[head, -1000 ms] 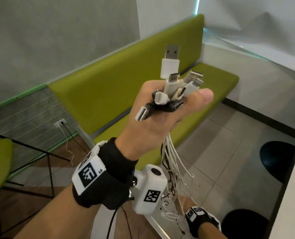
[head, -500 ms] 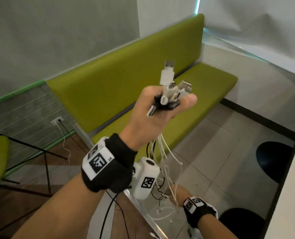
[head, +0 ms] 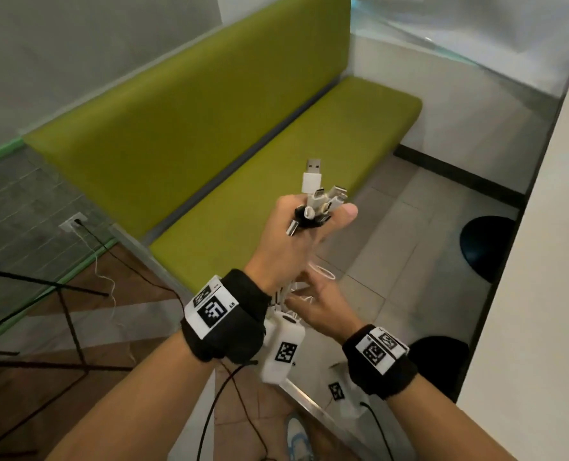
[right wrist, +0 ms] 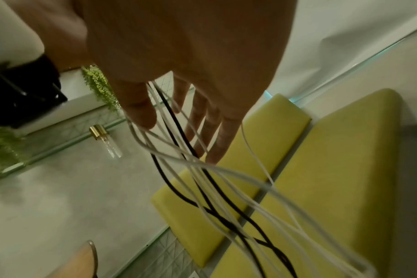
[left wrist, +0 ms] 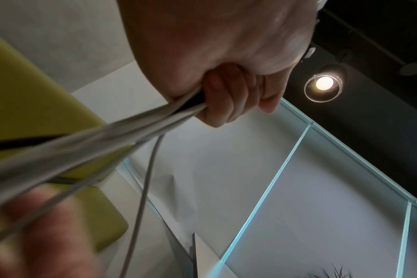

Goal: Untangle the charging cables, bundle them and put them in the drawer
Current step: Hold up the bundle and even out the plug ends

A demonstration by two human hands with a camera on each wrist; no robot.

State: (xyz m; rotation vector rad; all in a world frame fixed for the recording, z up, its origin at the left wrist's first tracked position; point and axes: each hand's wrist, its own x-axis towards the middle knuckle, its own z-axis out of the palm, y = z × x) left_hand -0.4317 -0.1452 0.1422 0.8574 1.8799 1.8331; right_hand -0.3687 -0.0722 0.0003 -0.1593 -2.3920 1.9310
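Holding a fistful of charging cables upright, plug ends fanned out at 12 o'clock above the knuckles; white strands and at least one black strand trailing down toward 6 o'clock.

Left hand: fingers curled tight round the cable bunch just below the plugs, thumb extended toward 3 o'clock; grip confirmed in the left wrist view, cords leaving the fist toward 8 o'clock.

Right hand: just below the left, at 5 o'clock from it; fingers straight and spread, loose strands running between and past them, none pinched.

Cables: all off any surface, hanging in the air between the two hands; lower lengths crossing over one another, black over white, tails out of frame.

Surroundings: green bench at 11 o'clock; wall socket at 9 o'clock; dark round stools at 3 o'clock; pale counter edge at far right. Drawer: not in view.

Step in hand, by judgement: untangling, plug ends gathered, lower lengths not yet sorted. Bundling and stowing not begun.

Next move, by judgement: combing spread fingers down the hanging strands toward 6 o'clock, keeping the upper grip firm, parting crossed cords before coiling.
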